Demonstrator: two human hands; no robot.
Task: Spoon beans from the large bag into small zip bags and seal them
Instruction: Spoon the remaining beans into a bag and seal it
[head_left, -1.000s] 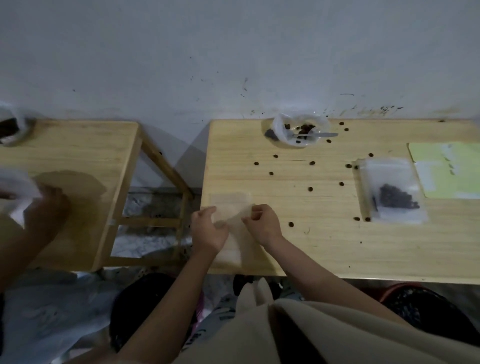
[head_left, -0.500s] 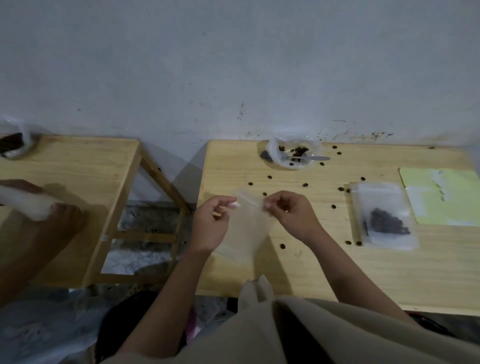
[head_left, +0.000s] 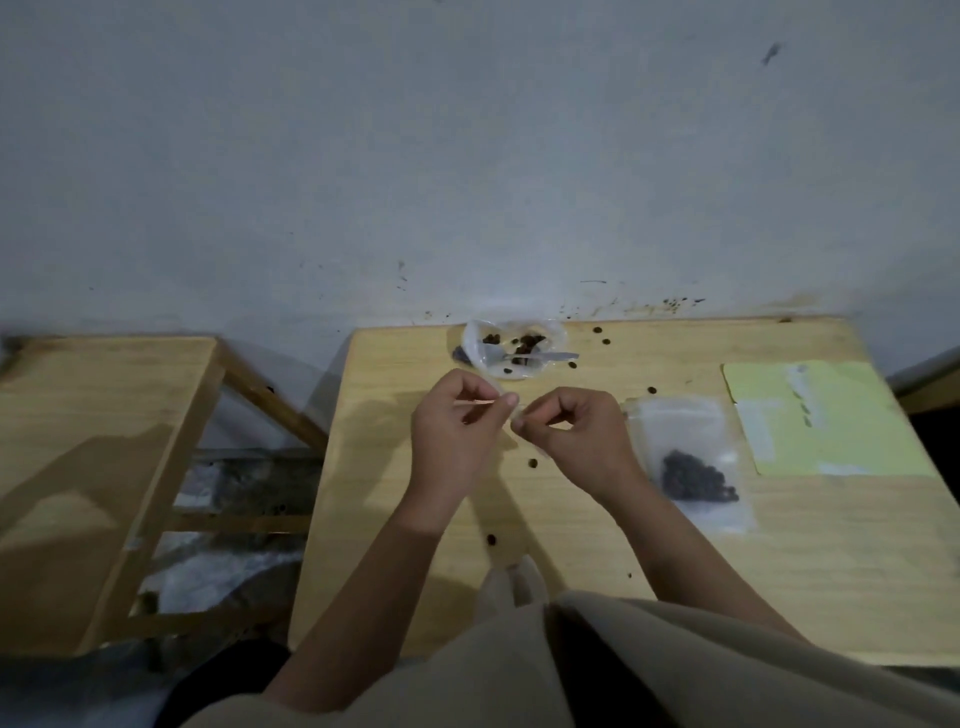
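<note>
just in front of the large bag (head_left: 511, 347), which holds few beans and the spoon (head_left: 545, 357), the left hand (head_left: 457, 434) and right hand (head_left: 569, 436) pinch an empty zip bag (head_left: 506, 415) whose mouth could slip shut, while the filled bag (head_left: 693, 462) lies right of it.

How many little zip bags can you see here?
2: a filled zip bag flat on the table, and an empty zip bag pinched by the left hand and right hand. Pale pieces on the green sheet may be more.
</note>
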